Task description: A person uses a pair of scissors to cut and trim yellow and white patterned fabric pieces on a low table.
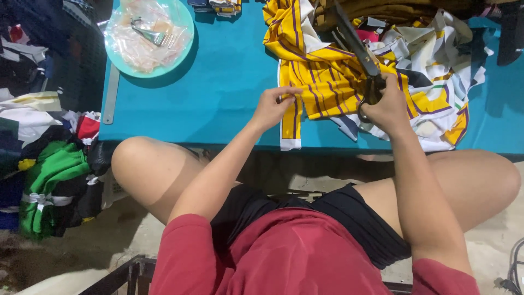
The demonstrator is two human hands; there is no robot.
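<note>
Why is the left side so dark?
Head view: light falls brightly on the teal table and the yellow striped cloth; the clothes pile beside it sits in shadow; the plastic bags on the round plate show glare.

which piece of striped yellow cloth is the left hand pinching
The flat yellow strip hanging over the table's near edge; the left hand pinches its top. Others lie bunched.

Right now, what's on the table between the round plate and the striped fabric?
Only bare teal table between the plate and the fabric, in the head view.
</note>
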